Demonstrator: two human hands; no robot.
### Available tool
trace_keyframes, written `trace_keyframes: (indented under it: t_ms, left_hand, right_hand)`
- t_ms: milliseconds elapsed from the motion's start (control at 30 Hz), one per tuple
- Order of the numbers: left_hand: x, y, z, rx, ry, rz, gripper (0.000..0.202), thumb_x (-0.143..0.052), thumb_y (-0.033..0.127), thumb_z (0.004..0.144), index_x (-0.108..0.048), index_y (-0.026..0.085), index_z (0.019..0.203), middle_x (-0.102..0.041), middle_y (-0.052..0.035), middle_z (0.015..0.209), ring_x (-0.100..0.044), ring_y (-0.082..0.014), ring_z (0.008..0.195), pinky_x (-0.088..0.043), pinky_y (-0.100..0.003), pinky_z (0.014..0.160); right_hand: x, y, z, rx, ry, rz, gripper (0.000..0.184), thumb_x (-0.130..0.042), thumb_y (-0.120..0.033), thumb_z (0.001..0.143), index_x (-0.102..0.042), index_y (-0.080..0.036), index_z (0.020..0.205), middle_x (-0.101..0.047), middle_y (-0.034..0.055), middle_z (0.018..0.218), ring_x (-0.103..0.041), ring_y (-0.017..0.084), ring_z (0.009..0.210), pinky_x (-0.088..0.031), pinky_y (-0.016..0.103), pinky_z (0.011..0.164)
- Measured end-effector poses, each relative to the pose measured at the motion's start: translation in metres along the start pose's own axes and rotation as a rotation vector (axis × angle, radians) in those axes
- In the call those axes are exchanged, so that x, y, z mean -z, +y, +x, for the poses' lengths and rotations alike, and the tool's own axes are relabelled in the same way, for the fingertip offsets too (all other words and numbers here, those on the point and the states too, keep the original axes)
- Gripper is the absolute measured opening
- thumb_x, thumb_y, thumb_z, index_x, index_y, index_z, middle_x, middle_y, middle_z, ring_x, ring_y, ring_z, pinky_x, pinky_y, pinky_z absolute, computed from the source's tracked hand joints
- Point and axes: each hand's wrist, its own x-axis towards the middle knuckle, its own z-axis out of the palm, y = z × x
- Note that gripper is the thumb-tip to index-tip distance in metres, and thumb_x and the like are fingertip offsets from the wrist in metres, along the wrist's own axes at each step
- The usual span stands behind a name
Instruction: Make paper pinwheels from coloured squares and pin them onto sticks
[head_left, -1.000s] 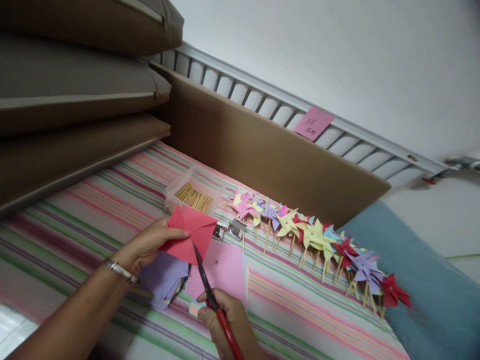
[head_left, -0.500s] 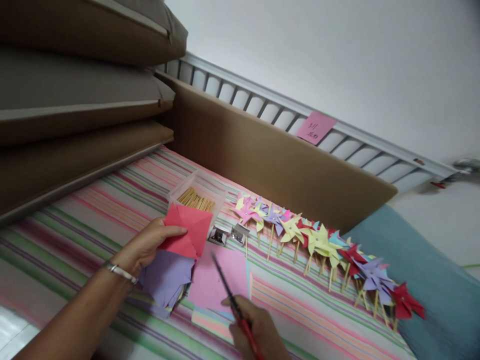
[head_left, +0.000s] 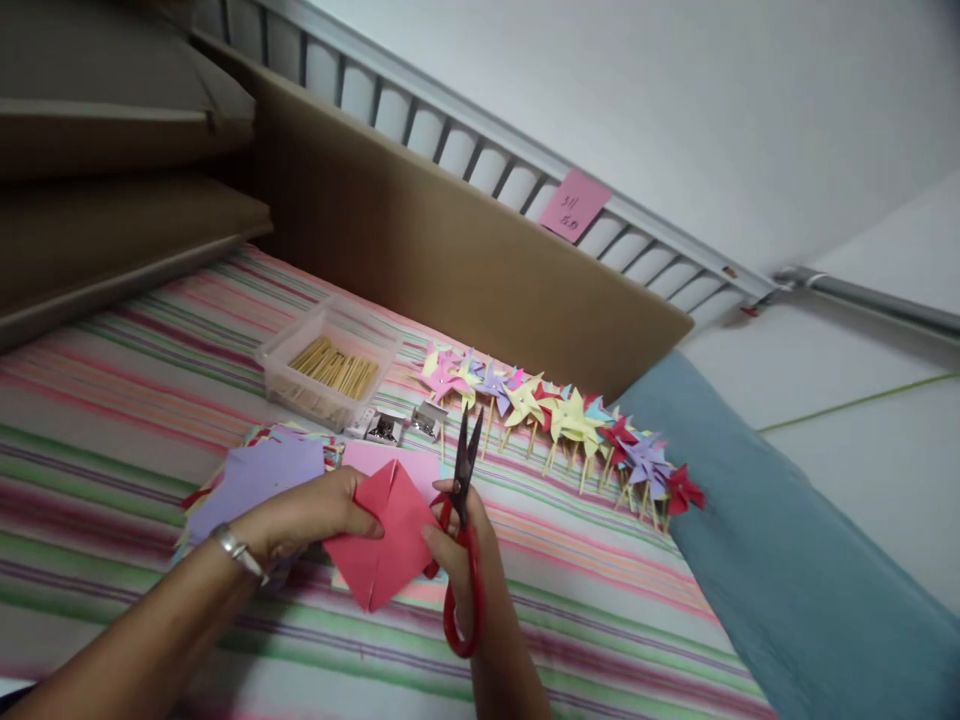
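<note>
My left hand point(head_left: 341, 515) pinches a red paper square point(head_left: 397, 540) that has creases and short slits running in from its corners. At the square's right corner, my right hand point(head_left: 469, 550) touches the paper with its thumb. That same hand grips red-handled scissors point(head_left: 466, 500), whose dark blades point up and stand slightly apart. Purple cut paper squares point(head_left: 259, 480) lie in a stack under and left of my left wrist. Behind the red square, a pink paper sheet point(head_left: 360, 458) tops another stack, partly hidden.
A clear plastic box point(head_left: 281, 375) holds many wooden sticks point(head_left: 337, 370). Small boxes of metal pins point(head_left: 384, 428) stand beside it. A row of finished paper pinwheels point(head_left: 574, 420) lies along a brown board point(head_left: 450, 250). Cushions point(head_left: 112, 220) are piled at left on the striped cloth point(head_left: 600, 600).
The red square has come nearer and turned to a diamond. My right hand has brought the scissors up to it, blades now upward. The view has shifted to the right.
</note>
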Motion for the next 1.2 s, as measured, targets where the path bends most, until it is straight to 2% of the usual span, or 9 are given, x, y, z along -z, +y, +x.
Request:
trace_keyframes:
  t_ms: [167, 300, 367, 467, 567, 733, 833, 933, 1200]
  left_hand:
    - [-0.007, 0.003, 0.004, -0.124, 0.126, -0.255, 0.026, -0.07, 0.036, 0.07, -0.073, 0.012, 0.081, -0.074, -0.0091, 0.078, -0.064, -0.0182, 0.067, -0.046, -0.024, 0.063]
    - [-0.028, 0.003, 0.007, -0.139, 0.154, -0.525, 0.025, -0.068, 0.034, 0.073, -0.072, 0.016, 0.089, -0.074, -0.0097, 0.087, -0.066, -0.0216, 0.079, -0.049, -0.031, 0.077]
    - [-0.039, -0.001, 0.01, -0.17, 0.152, -0.524, 0.025, -0.07, 0.031, 0.071, -0.071, 0.016, 0.09, -0.074, -0.0096, 0.088, -0.066, -0.023, 0.079, -0.048, -0.034, 0.08]
    - [-0.043, -0.005, 0.013, -0.255, 0.249, -0.442, 0.025, -0.073, 0.028, 0.066, -0.071, 0.016, 0.088, -0.075, -0.0079, 0.086, -0.067, -0.0236, 0.078, -0.048, -0.034, 0.079]
    - [-0.026, 0.0, 0.012, -0.287, 0.369, -0.376, 0.028, -0.074, 0.03, 0.064, -0.07, 0.015, 0.087, -0.075, -0.0075, 0.086, -0.067, -0.0252, 0.08, -0.048, -0.034, 0.078]
    - [0.025, 0.021, -0.01, -0.313, 0.565, -0.247, 0.035, -0.078, 0.029, 0.058, -0.071, 0.014, 0.088, -0.075, -0.007, 0.083, -0.068, -0.0257, 0.08, -0.049, -0.033, 0.075]
    - [0.047, 0.03, -0.028, -0.26, 0.543, -0.174, 0.031, -0.077, 0.03, 0.059, -0.072, 0.012, 0.084, -0.075, -0.0088, 0.082, -0.068, -0.0255, 0.075, -0.049, -0.034, 0.074]
    - [0.058, 0.033, -0.042, -0.231, 0.484, -0.134, 0.03, -0.075, 0.028, 0.061, -0.072, 0.012, 0.086, -0.075, -0.0106, 0.087, -0.068, -0.0263, 0.078, -0.049, -0.035, 0.076]
    - [0.065, 0.032, -0.054, -0.243, 0.374, -0.159, 0.023, -0.071, 0.024, 0.065, -0.073, 0.016, 0.086, -0.075, -0.0087, 0.089, -0.068, -0.0248, 0.079, -0.05, -0.032, 0.075]
  right_hand:
    - [-0.009, -0.002, 0.0, 0.039, 0.194, 0.172, 0.033, -0.061, -0.026, 0.074, -0.048, -0.024, 0.104, -0.042, -0.0086, 0.066, -0.043, 0.006, 0.039, -0.04, 0.02, 0.037]
    - [-0.018, 0.0, 0.001, 0.093, 0.331, 0.263, 0.033, -0.062, -0.027, 0.075, -0.047, -0.024, 0.105, -0.039, -0.0074, 0.072, -0.045, 0.007, 0.048, -0.044, 0.02, 0.042]
    - [-0.023, 0.0, 0.001, 0.118, 0.364, 0.254, 0.033, -0.06, -0.027, 0.077, -0.045, -0.024, 0.106, -0.041, -0.0064, 0.074, -0.047, 0.008, 0.053, -0.045, 0.02, 0.045]
    - [-0.029, 0.0, 0.0, 0.133, 0.392, 0.168, 0.033, -0.058, -0.027, 0.078, -0.044, -0.023, 0.108, -0.043, -0.0052, 0.076, -0.049, 0.009, 0.058, -0.046, 0.021, 0.05]
    - [-0.032, 0.0, -0.002, 0.102, 0.307, 0.09, 0.033, -0.058, -0.028, 0.077, -0.046, -0.021, 0.107, -0.045, -0.0053, 0.072, -0.049, 0.009, 0.055, -0.044, 0.022, 0.05]
    - [-0.033, 0.001, -0.009, -0.019, 0.043, -0.084, 0.04, -0.062, -0.034, 0.075, -0.056, -0.017, 0.111, -0.049, -0.0031, 0.068, -0.046, 0.009, 0.053, -0.038, 0.02, 0.046]
    - [-0.035, -0.002, -0.014, -0.08, -0.128, -0.206, 0.042, -0.065, -0.034, 0.073, -0.062, -0.015, 0.11, -0.044, -0.0042, 0.064, -0.041, 0.009, 0.052, -0.036, 0.02, 0.047]
    - [-0.039, -0.008, -0.019, -0.146, -0.298, -0.307, 0.038, -0.064, -0.029, 0.071, -0.065, -0.015, 0.106, -0.038, -0.0056, 0.06, -0.036, 0.009, 0.051, -0.033, 0.02, 0.048]
    - [-0.045, -0.013, -0.023, -0.156, -0.352, -0.472, 0.032, -0.062, -0.032, 0.071, -0.069, -0.015, 0.097, -0.038, -0.0042, 0.059, -0.035, 0.011, 0.056, -0.033, 0.022, 0.053]
